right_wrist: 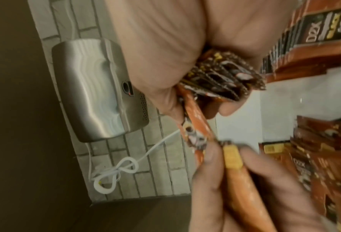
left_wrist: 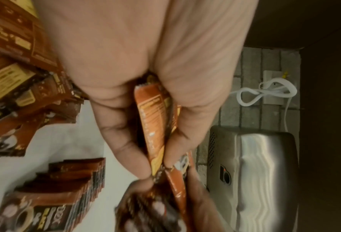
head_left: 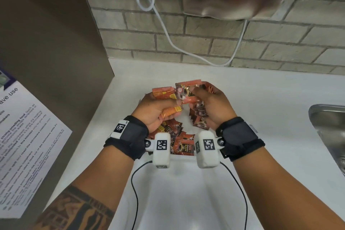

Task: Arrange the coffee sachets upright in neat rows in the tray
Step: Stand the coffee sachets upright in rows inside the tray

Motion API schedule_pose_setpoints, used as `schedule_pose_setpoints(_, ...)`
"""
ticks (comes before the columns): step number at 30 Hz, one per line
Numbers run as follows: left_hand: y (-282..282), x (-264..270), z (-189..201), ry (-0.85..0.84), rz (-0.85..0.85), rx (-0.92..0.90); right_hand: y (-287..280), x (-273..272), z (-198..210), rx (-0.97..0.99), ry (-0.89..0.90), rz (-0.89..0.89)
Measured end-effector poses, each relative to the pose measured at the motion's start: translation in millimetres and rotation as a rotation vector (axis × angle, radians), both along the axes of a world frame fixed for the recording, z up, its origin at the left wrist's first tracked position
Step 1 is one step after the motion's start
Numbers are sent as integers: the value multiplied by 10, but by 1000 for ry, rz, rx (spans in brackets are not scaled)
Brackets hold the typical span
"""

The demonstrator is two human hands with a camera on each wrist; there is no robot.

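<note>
White counter (head_left: 242,110) carries everything, and no tray edge shows clearly from the head view, so I can't tell where its walls are. Loose sachets (head_left: 173,130) lie heaped below your wrists, and a neat upright row (left_wrist: 74,185) stands beside them. Your left hand (head_left: 155,110) clasps a few sachets, while your right hand (head_left: 211,106) grips a stacked bundle (right_wrist: 221,81) and pinches one more. Square all edges the same way, faces matching, before you lower the bundle against the standing row, keeping it pressed so none topple.
</note>
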State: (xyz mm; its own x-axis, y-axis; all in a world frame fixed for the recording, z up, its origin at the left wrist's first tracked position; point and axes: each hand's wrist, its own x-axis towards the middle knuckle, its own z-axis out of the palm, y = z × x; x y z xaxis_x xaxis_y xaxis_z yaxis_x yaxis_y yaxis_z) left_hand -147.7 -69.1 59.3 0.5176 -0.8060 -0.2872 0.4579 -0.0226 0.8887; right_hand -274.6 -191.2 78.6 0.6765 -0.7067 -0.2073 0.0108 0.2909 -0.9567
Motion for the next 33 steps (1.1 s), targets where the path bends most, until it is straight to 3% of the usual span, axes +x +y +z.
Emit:
schedule_pose_setpoints(8,-64,-208,-10,56,-49,42,171,163,21,-44,-67,-124)
schedule_pose_setpoints(10,-51,-210,8,42,-82,40,146,165,17,3,-156,-127)
schedule_pose_setpoints(15,30,-106,43,195,8,-37,-16,46,78,53,-221,-90)
schedule_pose_setpoints(19,65,-64,44,75,10,-76,16,-63,63,-185,120,211)
schedule_pose_setpoints(21,51,-77,46,41,13,-76,67,-62,3,-262,201,259)
schedule_pose_setpoints(24,25,-82,54,100,31,-59,75,-57,-22,-337,153,174)
schedule_pose_setpoints(28,45,-35,40,261,12,-16,21,-96,-5,-594,55,161)
schedule_pose_setpoints(31,57,-47,6,205,18,-68,9,-85,-25,-722,67,166)
schedule_pose_setpoints(33,46,-55,0,125,44,-97,10,-74,-53,-688,43,109)
